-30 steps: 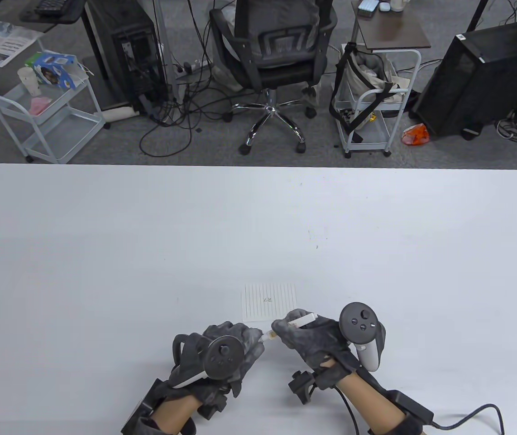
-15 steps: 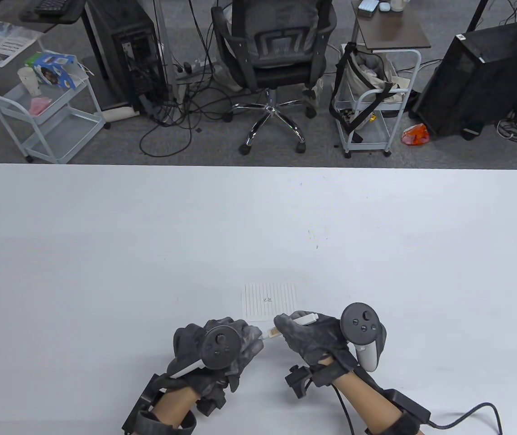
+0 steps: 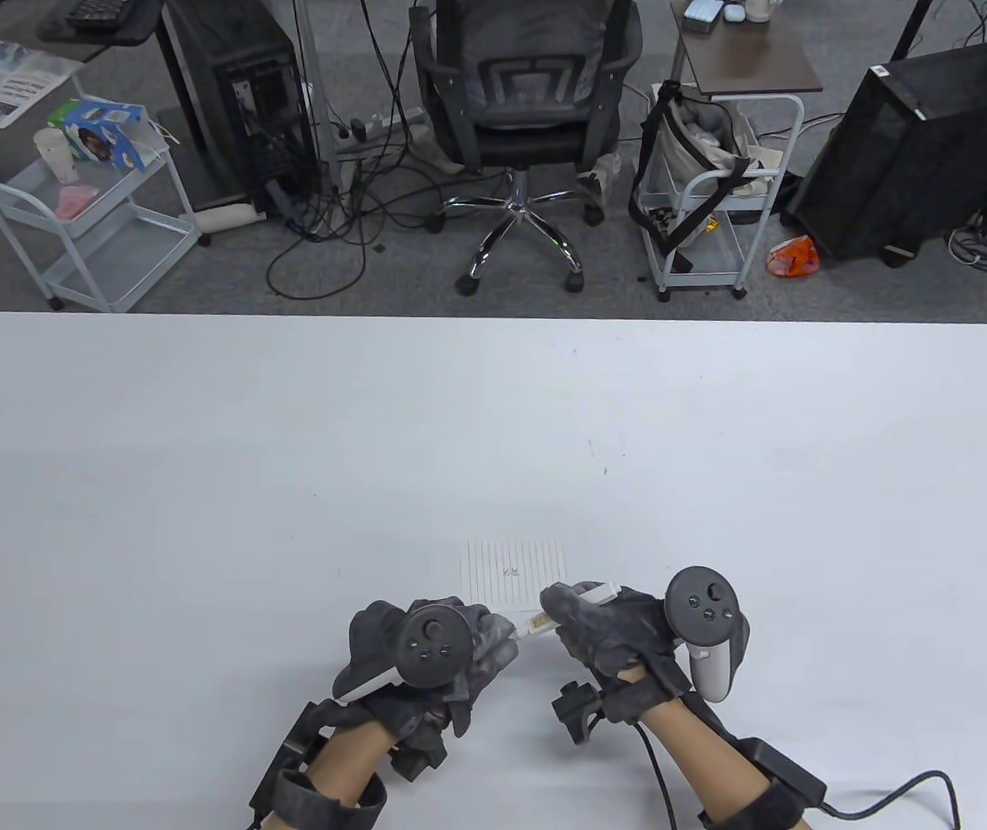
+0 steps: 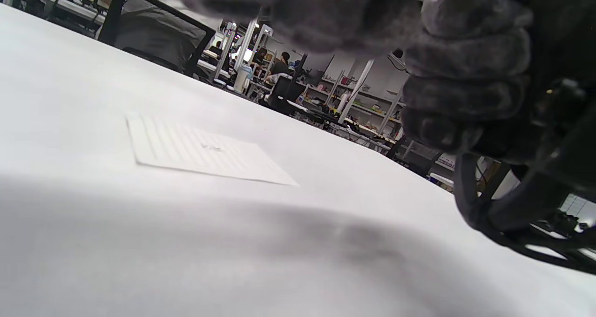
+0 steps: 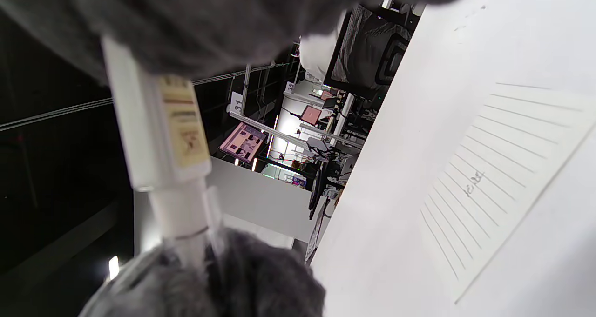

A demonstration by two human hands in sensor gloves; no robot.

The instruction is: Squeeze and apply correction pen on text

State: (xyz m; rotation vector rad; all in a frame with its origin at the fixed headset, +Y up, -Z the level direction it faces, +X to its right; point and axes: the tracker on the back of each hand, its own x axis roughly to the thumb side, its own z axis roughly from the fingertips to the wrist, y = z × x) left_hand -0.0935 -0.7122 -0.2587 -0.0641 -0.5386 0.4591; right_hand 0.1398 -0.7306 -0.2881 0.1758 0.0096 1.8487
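A small lined paper (image 3: 514, 576) with a short handwritten mark (image 3: 510, 571) lies on the white table, just beyond both hands; it also shows in the left wrist view (image 4: 200, 149) and the right wrist view (image 5: 503, 177). My right hand (image 3: 606, 635) grips a white correction pen (image 3: 576, 603) by its barrel. The pen points left and is held above the table. My left hand (image 3: 476, 644) grips the pen's clear cap end (image 5: 191, 242). The pen's label (image 5: 181, 126) shows in the right wrist view. The pen's tip is hidden inside the left fingers.
The white table (image 3: 200, 475) stretches wide on all sides of the paper. Beyond its far edge stand an office chair (image 3: 528, 104), two wire carts (image 3: 96, 216) and computer towers on the floor.
Both hands have shifted slightly right and toward the table's near edge, still joined at the pen. The paper has not moved.
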